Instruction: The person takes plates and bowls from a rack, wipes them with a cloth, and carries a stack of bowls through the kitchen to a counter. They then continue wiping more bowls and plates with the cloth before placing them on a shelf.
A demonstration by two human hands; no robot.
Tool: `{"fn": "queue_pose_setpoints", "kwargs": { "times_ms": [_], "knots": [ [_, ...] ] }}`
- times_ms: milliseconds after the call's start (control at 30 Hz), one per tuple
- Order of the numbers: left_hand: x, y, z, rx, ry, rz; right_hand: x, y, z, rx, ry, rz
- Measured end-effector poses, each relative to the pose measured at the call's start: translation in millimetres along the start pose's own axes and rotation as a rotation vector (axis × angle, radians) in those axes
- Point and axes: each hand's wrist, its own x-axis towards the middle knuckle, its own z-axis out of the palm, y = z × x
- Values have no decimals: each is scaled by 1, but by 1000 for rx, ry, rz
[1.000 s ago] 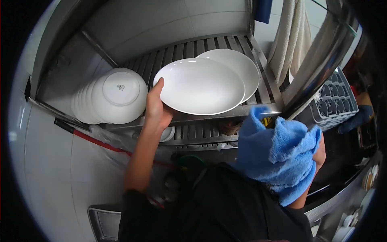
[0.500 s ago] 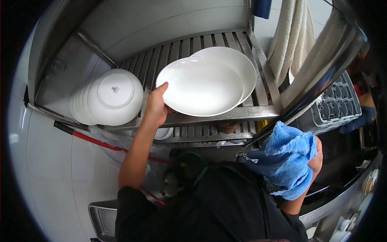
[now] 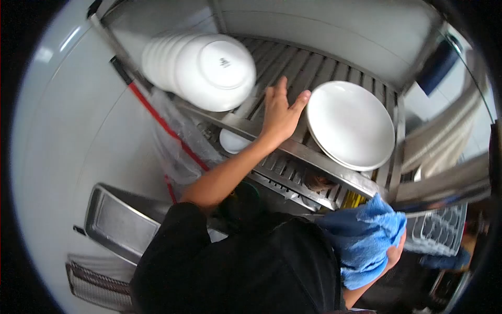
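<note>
Over the front edge of the slatted metal shelf (image 3: 300, 149), my left hand (image 3: 283, 112) is spread with nothing in it, its thumb close to the rim of the white oval plates (image 3: 351, 125). Those plates lie stacked one on another at the shelf's right side. To the left of my hand, a row of upside-down white bowls (image 3: 217, 70) leans along the shelf. My right hand (image 3: 396, 254) holds a bunched blue cloth (image 3: 368, 240) at the lower right, its fingers partly hidden by the cloth.
A red pole (image 3: 162, 121) with a plastic bag (image 3: 175, 144) stands left of the shelf. Metal trays (image 3: 123, 220) sit at the lower left. A grey glass rack (image 3: 439, 228) and hanging towels (image 3: 444, 138) are on the right. A lower shelf holds a white dish (image 3: 234, 141).
My left hand has let go of the upper oval plate, which now lies stacked on the other. The view has turned, so the shelf appears tilted and the bowls sit higher.
</note>
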Motion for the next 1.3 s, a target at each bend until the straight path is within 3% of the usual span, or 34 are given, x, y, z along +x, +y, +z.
{"fn": "queue_pose_setpoints", "kwargs": {
  "times_ms": [33, 67, 133, 267, 367, 467, 533, 633, 800, 933, 1033, 1067, 1100, 1133, 1167, 1200, 1267, 1300],
  "knots": [
    [-15, 15, -18, -38, 203, 131, 1, -6, -6, 23, -20, 3],
    [-19, -3, -31, 102, 545, 318, 2, -5, -1, 38, -37, 8],
    [-29, -13, -70, 157, 831, 138, 5, -9, 2, 55, -59, 15],
    [-37, -39, -109, -23, 935, -188, 12, -14, 14, 77, -135, 43],
    [-28, -59, -121, -695, 676, -158, 21, -15, 34, 90, -203, 57],
    [-16, -60, -122, -892, 640, -77, 25, -15, 63, 60, -234, 69],
    [-14, -55, -122, -874, 653, -4, 33, -9, 52, -56, -282, 46],
    [-4, -52, -124, -858, 635, 91, 31, -20, 103, -221, -151, 59],
    [13, -35, -128, -875, 606, 203, 34, -32, 169, -130, -149, 24],
    [9, -14, -134, -662, 497, 175, 44, -45, 213, -88, -163, -145],
    [-27, 30, -133, -465, 382, 213, 46, -58, 261, -212, -190, -378],
    [-38, 35, -132, -319, 349, 336, 42, -57, 275, -314, -260, -440],
    [-47, 38, -131, -172, 315, 461, 52, -41, 277, -517, -409, -574],
    [-57, 39, -129, -22, 280, 586, 59, -37, 295, -835, -512, -852],
    [-74, 41, -120, -425, 224, 432, 62, -31, 313, -974, -525, -995],
    [-82, 46, -120, -515, 153, 413, 73, -22, 324, -861, -419, -1082],
    [-95, 63, -137, -309, 61, 611, 109, -18, 314, -644, -326, -1116],
    [-103, 73, -148, -197, 49, 733, 122, -28, 309, -392, -378, -670]
  ]
}}
